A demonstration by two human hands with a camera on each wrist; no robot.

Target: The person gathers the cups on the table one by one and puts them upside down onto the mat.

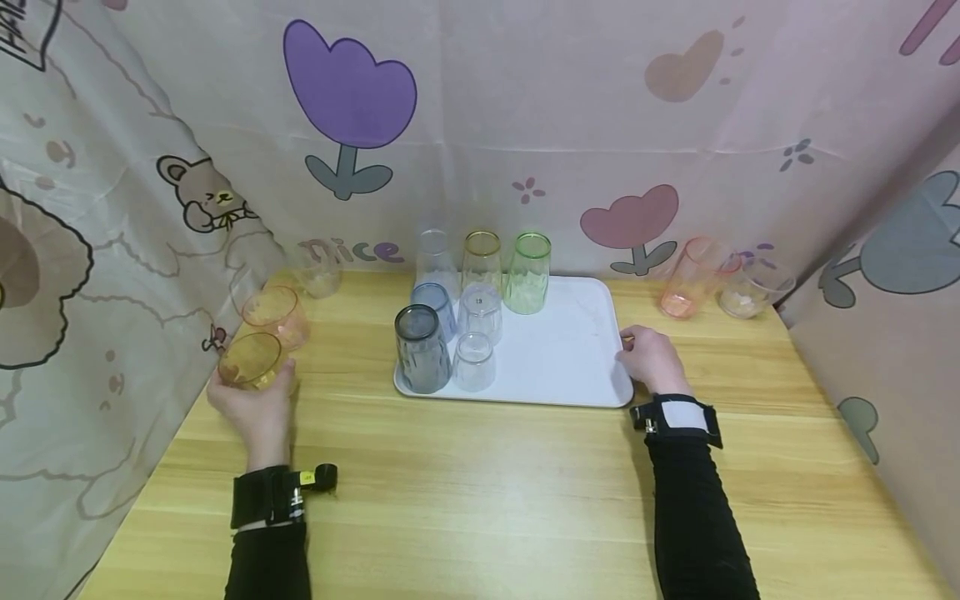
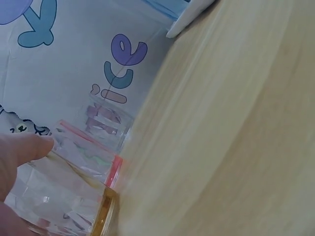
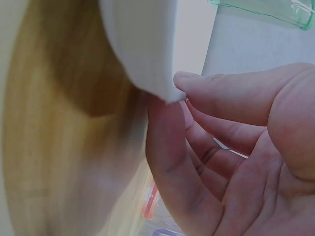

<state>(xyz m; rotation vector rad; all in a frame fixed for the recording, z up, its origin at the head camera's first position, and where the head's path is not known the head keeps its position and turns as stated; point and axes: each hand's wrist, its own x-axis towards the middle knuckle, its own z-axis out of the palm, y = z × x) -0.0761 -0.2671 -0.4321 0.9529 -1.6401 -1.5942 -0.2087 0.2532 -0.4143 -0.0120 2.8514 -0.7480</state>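
My left hand (image 1: pixel 253 385) grips an amber cup (image 1: pixel 251 361) near the table's left edge. In the left wrist view my thumb (image 2: pixel 24 147) lies on the amber cup (image 2: pixel 64 201). Just behind it stands an orange cup (image 1: pixel 276 315). My right hand (image 1: pixel 628 350) pinches the right edge of the white tray (image 1: pixel 570 350). In the right wrist view the thumb (image 3: pixel 221 88) is above the tray (image 3: pixel 142 49) and a finger (image 3: pixel 167 147) lies beneath its edge. Several cups stand on the tray's left half, among them a dark grey cup (image 1: pixel 422 348) and a green cup (image 1: pixel 528 272).
A clear cup (image 1: pixel 318 271) sits at the back left by the curtain. A pink cup (image 1: pixel 690 277) and a clear cup (image 1: pixel 750 292) lean at the back right. Printed curtains close in the wooden table (image 1: pixel 480 500) on three sides.
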